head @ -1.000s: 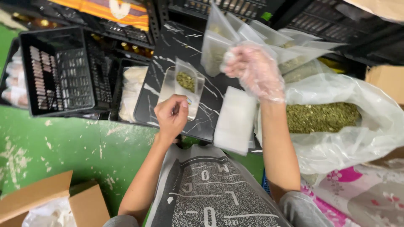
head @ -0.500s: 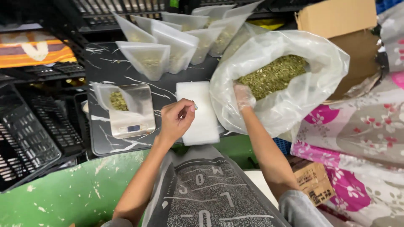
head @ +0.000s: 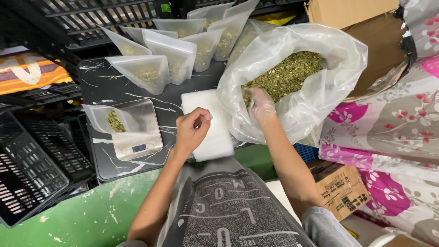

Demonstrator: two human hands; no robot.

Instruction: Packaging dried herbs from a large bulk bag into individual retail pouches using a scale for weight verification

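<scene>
**Right hand is now down in the big seed bag**

I am looking down at my two hands. My right hand (head: 261, 103), in a thin clear glove, is now reaching inside the big bag (head: 320, 98) on the right. A second ago it was up in the air by the small pouches. Half a second ago it was just going in. Now its fingers are pushing into the green seeds (head: 286, 73). They look curled, as if they are scooping, but the plastic hides them a little, so I cannot tell if they are closed on any seeds.

My left hand (head: 192, 128) is hanging over the white block (head: 208, 123) in the middle. It is staying in much the same pose as before, with the fingers curled in and thumb and finger pinched together. I cannot see anything between them.

The view is swinging too. The scale (head: 136, 132) was in the middle before, and now it is sitting on the left, on the dark marble board (head: 105, 87). An open pouch (head: 107, 120) with a few seeds in it is lying on the scale. It looks only partly full, so I think more seeds are being fetched for it.

Further away, a row of pouches (head: 173, 50) is standing along the far side of the board, each with some seeds inside. A black crate (head: 27, 178) is at the near left, and a brown box (head: 340, 190) is at the near right.
</scene>
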